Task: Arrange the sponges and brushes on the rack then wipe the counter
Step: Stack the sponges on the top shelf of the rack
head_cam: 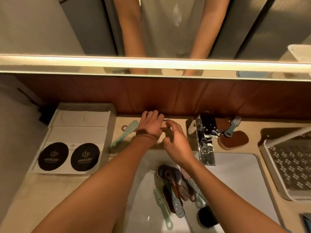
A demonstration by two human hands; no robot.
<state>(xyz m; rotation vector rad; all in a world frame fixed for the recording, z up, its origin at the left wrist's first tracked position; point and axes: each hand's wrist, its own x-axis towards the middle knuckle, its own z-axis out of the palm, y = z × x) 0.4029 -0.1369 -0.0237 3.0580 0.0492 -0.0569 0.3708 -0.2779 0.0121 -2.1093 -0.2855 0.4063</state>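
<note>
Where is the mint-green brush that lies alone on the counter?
Head view, left of centre: the mint-green brush lies on the counter, between the tissue box and the left hand.

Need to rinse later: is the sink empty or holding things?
Holding things: a pile of brushes lies in the sink basin, below the faucet.

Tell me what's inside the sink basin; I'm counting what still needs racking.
In the sink lies a heap of brushes and a dark round item. The pile overlaps, so an exact count is hidden.
</note>
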